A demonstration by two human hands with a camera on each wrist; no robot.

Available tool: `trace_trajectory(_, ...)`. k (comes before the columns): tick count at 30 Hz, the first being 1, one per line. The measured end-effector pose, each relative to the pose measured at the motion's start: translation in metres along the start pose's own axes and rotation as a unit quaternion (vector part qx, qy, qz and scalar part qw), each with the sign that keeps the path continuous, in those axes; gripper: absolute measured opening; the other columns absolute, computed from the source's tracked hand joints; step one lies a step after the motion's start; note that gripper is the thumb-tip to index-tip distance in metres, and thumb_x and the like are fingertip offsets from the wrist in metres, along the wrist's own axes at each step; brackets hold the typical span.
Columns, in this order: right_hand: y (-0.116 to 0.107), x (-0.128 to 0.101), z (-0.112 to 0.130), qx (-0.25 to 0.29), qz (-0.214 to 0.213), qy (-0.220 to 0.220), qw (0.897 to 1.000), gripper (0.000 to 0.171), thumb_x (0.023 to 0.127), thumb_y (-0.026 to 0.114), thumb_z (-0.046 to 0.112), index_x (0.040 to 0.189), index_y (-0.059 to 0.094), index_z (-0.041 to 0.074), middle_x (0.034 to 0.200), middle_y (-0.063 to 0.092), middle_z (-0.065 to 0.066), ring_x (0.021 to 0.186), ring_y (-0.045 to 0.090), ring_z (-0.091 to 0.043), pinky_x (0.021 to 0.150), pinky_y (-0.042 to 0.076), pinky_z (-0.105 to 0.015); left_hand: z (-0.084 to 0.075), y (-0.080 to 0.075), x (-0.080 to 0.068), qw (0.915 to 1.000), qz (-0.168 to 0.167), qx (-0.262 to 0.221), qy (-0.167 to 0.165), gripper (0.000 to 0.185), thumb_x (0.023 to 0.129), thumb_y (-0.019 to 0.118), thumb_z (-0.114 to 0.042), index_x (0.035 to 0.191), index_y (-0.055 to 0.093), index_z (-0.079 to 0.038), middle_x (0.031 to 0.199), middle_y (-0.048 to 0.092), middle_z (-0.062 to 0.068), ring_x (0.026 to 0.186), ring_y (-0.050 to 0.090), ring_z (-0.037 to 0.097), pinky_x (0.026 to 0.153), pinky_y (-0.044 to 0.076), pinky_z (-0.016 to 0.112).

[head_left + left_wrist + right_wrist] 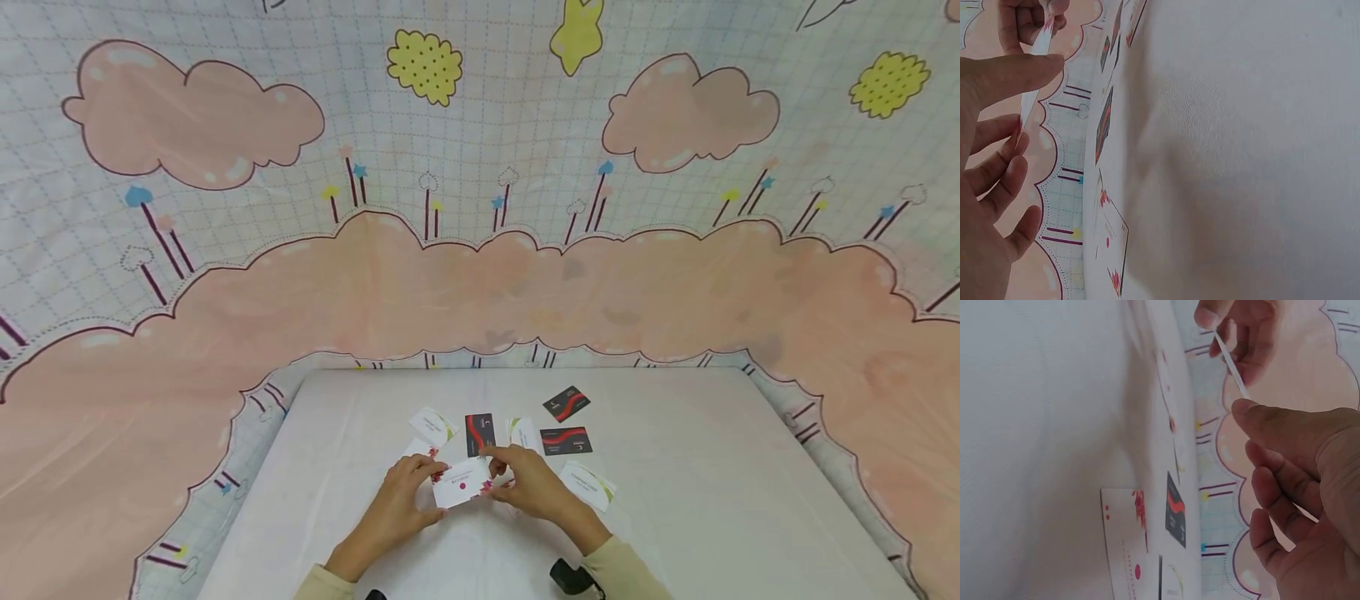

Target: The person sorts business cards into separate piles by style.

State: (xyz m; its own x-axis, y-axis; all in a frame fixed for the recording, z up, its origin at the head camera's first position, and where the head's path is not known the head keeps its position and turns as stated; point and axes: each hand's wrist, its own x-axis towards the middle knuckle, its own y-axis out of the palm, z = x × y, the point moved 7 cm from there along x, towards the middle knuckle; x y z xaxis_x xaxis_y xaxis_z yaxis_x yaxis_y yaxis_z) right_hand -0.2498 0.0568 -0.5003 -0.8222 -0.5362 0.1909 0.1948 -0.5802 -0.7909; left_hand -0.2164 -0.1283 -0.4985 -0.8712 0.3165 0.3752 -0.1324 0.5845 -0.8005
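Note:
A white card with red flower corners [461, 486] is held just above the white table [675, 500]. My left hand [429, 493] pinches its left end and my right hand [501, 478] pinches its right end. In the left wrist view the white card [1030, 99] shows edge-on between my thumb and fingers [1004, 164], with the right hand [1030, 17] at its far end. From the right wrist, the same card [1231, 365] runs from my right hand's fingers [1279, 487] to the left hand [1242, 330].
More cards lie on the table beyond the hands: dark ones with a red wave [480, 433] [566, 403] [566, 441], white-green ones [432, 426] [588, 486], and a red-flowered one [1110, 237] [1125, 544]. A pink cloud-print cloth [480, 275] hangs behind.

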Motion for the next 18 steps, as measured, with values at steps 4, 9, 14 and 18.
trace_trajectory(4,0.002,-0.003,0.0,-0.016,-0.007,0.005,1.0,0.054,0.076,0.085,0.021,0.125,0.063,0.012,0.09,0.064,0.009,0.084,0.058,-0.008,0.075,0.047,-0.019,0.003,-0.001,0.001,0.9995,-0.004,0.012,0.028,0.061,0.056,0.091,-0.014,0.112,0.068,-0.011,0.11,0.063,-0.002,0.106,0.056,0.02,0.091,0.044,0.043)
trace_trajectory(9,0.008,-0.005,-0.003,-0.035,-0.029,0.015,0.999,0.052,0.07,0.088,0.026,0.116,0.066,0.016,0.091,0.064,0.007,0.085,0.057,-0.009,0.076,0.045,-0.024,0.011,0.0,0.0,0.9991,0.023,0.013,0.034,0.058,0.059,0.09,-0.014,0.112,0.067,-0.011,0.112,0.063,-0.001,0.107,0.054,0.02,0.093,0.044,0.044)
trace_trajectory(14,0.017,-0.005,-0.007,-0.056,-0.034,0.027,0.997,0.052,0.067,0.089,0.032,0.112,0.066,0.018,0.096,0.064,0.005,0.092,0.055,-0.01,0.077,0.04,-0.031,0.019,0.004,0.001,0.9974,0.058,0.027,0.033,0.057,0.063,0.09,-0.019,0.116,0.069,-0.013,0.112,0.061,-0.002,0.106,0.052,0.017,0.093,0.044,0.043)
trace_trajectory(18,0.024,-0.005,-0.009,-0.078,-0.03,0.032,0.996,0.051,0.067,0.088,0.034,0.111,0.066,0.02,0.097,0.063,0.006,0.093,0.054,-0.011,0.079,0.039,-0.031,0.023,0.008,0.002,0.9959,0.074,0.037,0.035,0.057,0.065,0.09,-0.022,0.116,0.069,-0.012,0.111,0.062,0.0,0.106,0.053,0.019,0.093,0.044,0.044)
